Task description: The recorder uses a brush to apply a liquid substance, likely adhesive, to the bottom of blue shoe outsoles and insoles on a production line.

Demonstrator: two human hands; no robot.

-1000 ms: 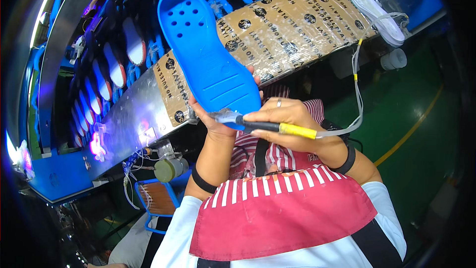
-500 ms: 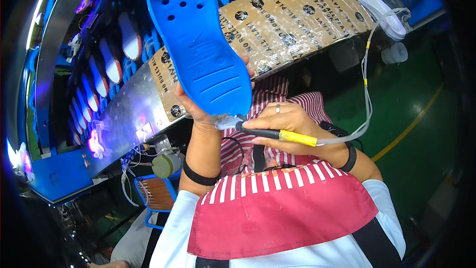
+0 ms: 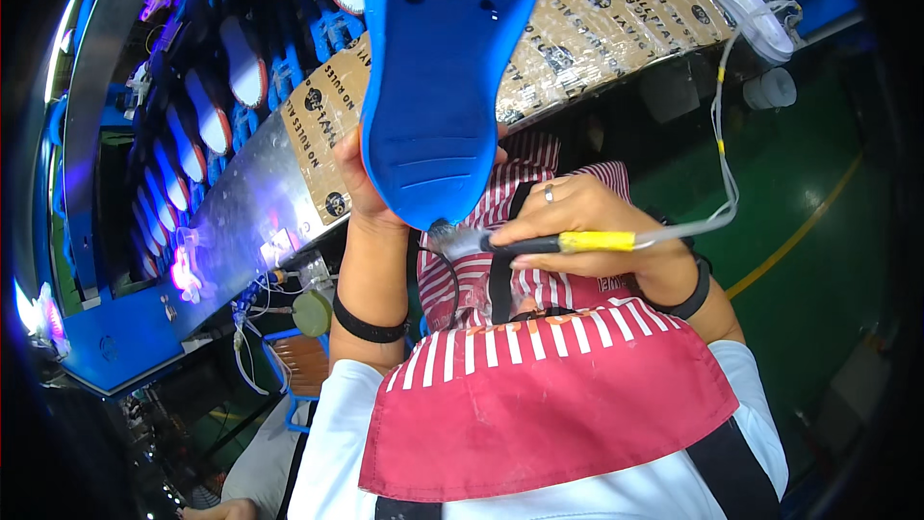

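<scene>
A blue shoe sole (image 3: pixel 433 96) with several round holes towards its far end and raised lines across its near end is raised above my lap. My left hand (image 3: pixel 364 178) grips it near the close end, fingers wrapped behind it and mostly hidden. In my right hand (image 3: pixel 573 217), closed around the handle, is a brush (image 3: pixel 525 244) with a black and yellow grip. Its bristles meet the sole's near tip. A clear tube (image 3: pixel 688 229) runs from the brush's back end up to the right.
Cardboard (image 3: pixel 587 39) wrapped in clear film covers the bench edge ahead. A white sole (image 3: pixel 736 0) lies at the far right, beside a small white cup (image 3: pixel 770 90). Several white, red-edged soles (image 3: pixel 241 63) line the left. A striped apron (image 3: pixel 462 289) covers my lap.
The blue sole has shifted right and tilted, hiding more of the cardboard. The brush has moved slightly right, with its bristles still at the sole's near tip.
</scene>
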